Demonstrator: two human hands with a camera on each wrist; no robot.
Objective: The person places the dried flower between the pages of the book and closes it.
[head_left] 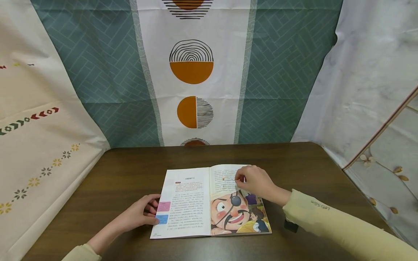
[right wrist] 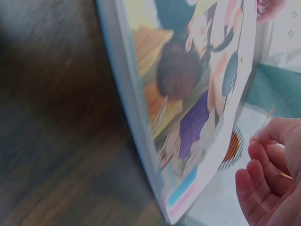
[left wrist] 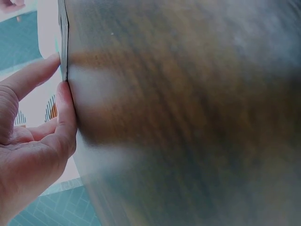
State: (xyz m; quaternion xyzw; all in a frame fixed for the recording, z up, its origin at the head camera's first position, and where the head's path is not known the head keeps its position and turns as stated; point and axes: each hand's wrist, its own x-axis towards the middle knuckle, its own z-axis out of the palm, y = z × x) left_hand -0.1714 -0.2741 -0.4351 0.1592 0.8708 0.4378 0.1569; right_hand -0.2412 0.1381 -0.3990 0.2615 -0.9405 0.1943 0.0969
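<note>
An open book (head_left: 187,203) lies on the table, its left page printed with text and its right page with text above a colourful picture of an eye-patched face. My left hand (head_left: 143,212) rests at the book's left edge; thumb and fingertips touch the page edge in the left wrist view. Over the upper right page, my right hand (head_left: 256,181) pinches a thin golden stick (right wrist: 270,114) between thumb and forefinger. A small yellow ornament (head_left: 223,178) shows to the left of those fingertips in the head view. The other right fingers are loosely curled.
The brown wooden table (head_left: 130,170) extends around the book. Behind it hangs a patterned curtain (head_left: 196,72), with a cream cloth (head_left: 39,163) on the left and a pale marbled cloth (head_left: 359,108) on the right. A dark wrist device (head_left: 290,226) sits under the right sleeve.
</note>
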